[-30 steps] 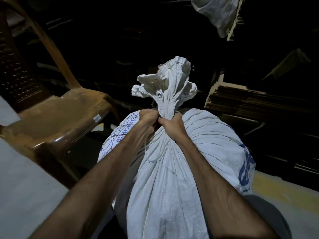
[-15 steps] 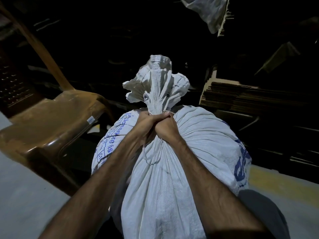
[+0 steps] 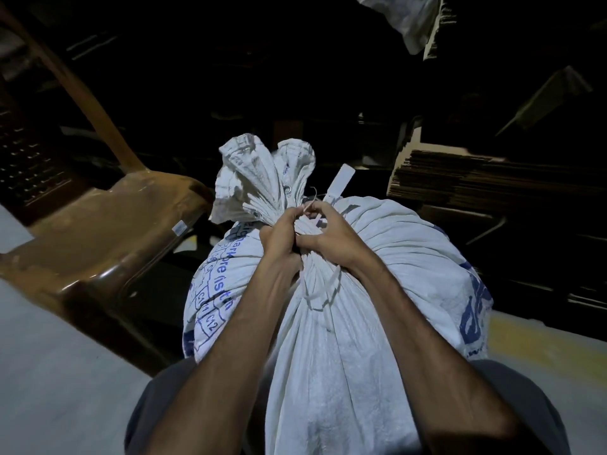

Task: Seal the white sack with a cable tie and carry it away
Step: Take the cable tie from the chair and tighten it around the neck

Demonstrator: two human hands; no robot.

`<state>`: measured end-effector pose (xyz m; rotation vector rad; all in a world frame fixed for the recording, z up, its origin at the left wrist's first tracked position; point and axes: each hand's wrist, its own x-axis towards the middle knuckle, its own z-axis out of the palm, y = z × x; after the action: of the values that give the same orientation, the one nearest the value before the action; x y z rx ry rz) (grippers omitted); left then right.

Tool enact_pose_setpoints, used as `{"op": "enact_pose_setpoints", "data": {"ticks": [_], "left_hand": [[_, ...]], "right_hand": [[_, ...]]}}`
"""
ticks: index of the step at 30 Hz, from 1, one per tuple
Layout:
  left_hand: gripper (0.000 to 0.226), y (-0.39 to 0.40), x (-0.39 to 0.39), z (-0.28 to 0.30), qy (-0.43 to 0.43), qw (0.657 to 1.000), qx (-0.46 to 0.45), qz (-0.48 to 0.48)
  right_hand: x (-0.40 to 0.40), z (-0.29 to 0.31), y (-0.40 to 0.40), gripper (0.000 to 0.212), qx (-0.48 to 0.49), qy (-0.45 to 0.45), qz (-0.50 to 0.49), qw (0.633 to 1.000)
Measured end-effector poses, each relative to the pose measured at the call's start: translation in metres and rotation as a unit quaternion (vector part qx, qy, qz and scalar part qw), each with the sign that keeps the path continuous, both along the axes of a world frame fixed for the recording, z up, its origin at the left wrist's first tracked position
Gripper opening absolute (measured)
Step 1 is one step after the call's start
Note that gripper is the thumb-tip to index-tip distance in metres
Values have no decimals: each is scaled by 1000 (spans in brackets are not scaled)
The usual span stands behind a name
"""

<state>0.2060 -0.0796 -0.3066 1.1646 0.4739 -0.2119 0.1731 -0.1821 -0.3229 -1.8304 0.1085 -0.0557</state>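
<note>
White sack (image 3: 345,323) upright between the forearms: left hand (image 3: 279,238) clenches its gathered neck while right hand (image 3: 328,234), just beside, pinches the cable tie (image 3: 340,183), whose flat tag end points up and away.

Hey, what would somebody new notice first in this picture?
A big white sack fills the centre, its neck bunched under the left hand and right hand, with a white cable tie looped there. A brown plastic chair stands at left, stacked cardboard at right.
</note>
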Motion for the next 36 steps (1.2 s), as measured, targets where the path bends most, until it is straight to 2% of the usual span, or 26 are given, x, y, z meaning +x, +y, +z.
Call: {"op": "enact_pose_setpoints", "data": {"ticks": [5,8,12,14,16,18,19,21,23,25,27,29,30,31,32,33,36], "left_hand": [[39,-5,-2,4,44,996,-40,63],[39,-7,-2,7,53,996,-26,64],[46,-2,-6,11,-1,1000,-28,4],[50,11,-13,5,-36,999,15,-28],[32,30,-26,-1,-88,992,72,-59],[15,47,-45,-5,-128,984,85,-91],[22,55,-55,-6,-145,980,91,-101],[53,71,-75,-11,-195,958,156,-138],[69,84,-92,-18,-257,915,230,-209],[61,93,-106,-20,-316,871,266,-265],[40,95,-112,-17,-377,829,308,-274],[15,91,-113,-3,-452,768,351,-288],[9,88,-111,6,-483,734,366,-306],[12,84,-105,15,-504,709,380,-313],[14,80,-96,21,-513,700,386,-312],[13,73,-86,29,-513,704,383,-307],[5,41,-50,44,-494,744,345,-290]], "right_hand": [[-5,-1,-5,67,14,2,33,999],[-9,-2,-10,67,30,3,41,999],[-10,-3,-10,59,53,9,15,998],[-9,-4,-10,57,30,-3,10,1000],[-8,-5,-11,54,21,-8,-2,1000],[-5,-8,-12,52,25,-6,-14,1000],[-4,-10,-12,52,32,-5,-17,999],[-4,-9,-11,53,43,-5,-20,999],[-3,-10,-12,55,49,-9,-23,999],[-2,-10,-13,56,53,-10,-23,998],[-1,-12,-14,56,55,-8,-23,998],[-3,-11,-14,57,53,-8,-22,998],[-3,-9,-13,57,46,-7,-19,999],[-4,-8,-13,57,39,-5,-17,999],[-4,-7,-12,58,31,3,-14,999],[-4,-6,-12,57,34,5,-6,999],[-5,-6,-10,31,31,-25,0,999]]}}
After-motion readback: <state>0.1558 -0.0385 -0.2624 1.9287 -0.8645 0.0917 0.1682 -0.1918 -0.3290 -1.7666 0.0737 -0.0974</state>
